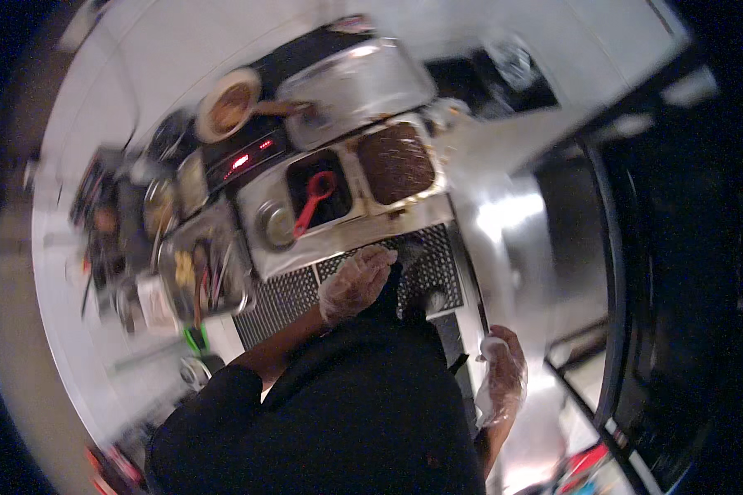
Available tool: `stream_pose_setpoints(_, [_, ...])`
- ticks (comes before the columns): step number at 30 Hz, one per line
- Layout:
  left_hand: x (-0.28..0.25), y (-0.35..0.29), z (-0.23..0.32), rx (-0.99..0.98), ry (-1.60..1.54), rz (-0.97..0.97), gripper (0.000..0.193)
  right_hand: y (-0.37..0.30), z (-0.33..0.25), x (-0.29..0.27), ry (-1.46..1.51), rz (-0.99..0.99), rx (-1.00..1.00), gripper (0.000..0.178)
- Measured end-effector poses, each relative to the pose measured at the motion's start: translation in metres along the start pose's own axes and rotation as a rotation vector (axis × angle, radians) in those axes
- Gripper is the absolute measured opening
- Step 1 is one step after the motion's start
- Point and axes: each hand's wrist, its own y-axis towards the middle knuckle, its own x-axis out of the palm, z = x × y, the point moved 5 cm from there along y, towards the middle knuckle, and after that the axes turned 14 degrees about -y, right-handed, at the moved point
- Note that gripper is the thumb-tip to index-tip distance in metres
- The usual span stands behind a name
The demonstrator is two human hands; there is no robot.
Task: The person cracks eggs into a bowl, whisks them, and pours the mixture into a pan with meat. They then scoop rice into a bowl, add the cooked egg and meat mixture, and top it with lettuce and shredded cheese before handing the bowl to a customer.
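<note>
My left hand [353, 285], in a clear plastic glove, hovers in front of my dark clothing, over a perforated dark mat [285, 301]. Its fingers point right and lie close together, too blurred to show whether they hold anything. Down at the right, my gloved right hand [504, 375] is beside the edge of a shiny steel counter [512, 272]. Its fingers curl around a whitish patch, which may be bunched glove or something held. Beyond my left hand, a red ladle [315, 202] rests in a dark rectangular well. Next to it is a pan of brown contents [395, 163].
A metal tray [359, 87] lies at the back, beside a round bowl of brown food [229, 106]. A red-lit display [248, 159] sits below them. To the left stands a steel pan with utensils [206, 264]. A dark-framed unit [611, 289] borders the right side.
</note>
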Motion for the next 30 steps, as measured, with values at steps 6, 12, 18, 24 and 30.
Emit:
stream_pose_setpoints(6, [-0.102, -0.104, -0.019, -0.746, -0.067, 0.623, 0.011, 0.058, -0.071, 0.033, -0.505, -0.223, -0.56, 0.026])
stream_pose_setpoints(12, [-0.218, -0.235, 0.002, -0.615, -0.05, 1.195, 0.015, 0.047, -0.139, 0.131, 0.044, -0.56, -0.598, 0.038])
stream_pose_setpoints(18, [-0.295, -0.268, -0.006, -0.295, -0.032, 1.563, 0.013, 0.013, -0.15, 0.247, 0.415, -0.859, -0.142, 0.039])
stream_pose_setpoints(24, [-0.222, -0.281, -0.172, -0.354, 0.658, 0.582, 0.033, -0.014, -0.152, 0.357, 0.423, -0.83, -0.083, 0.036])
stream_pose_setpoints(30, [-0.229, -0.3, -0.227, -0.868, 0.473, 0.106, 0.027, -0.013, -0.134, 0.439, 0.49, -0.833, 0.012, 0.035])
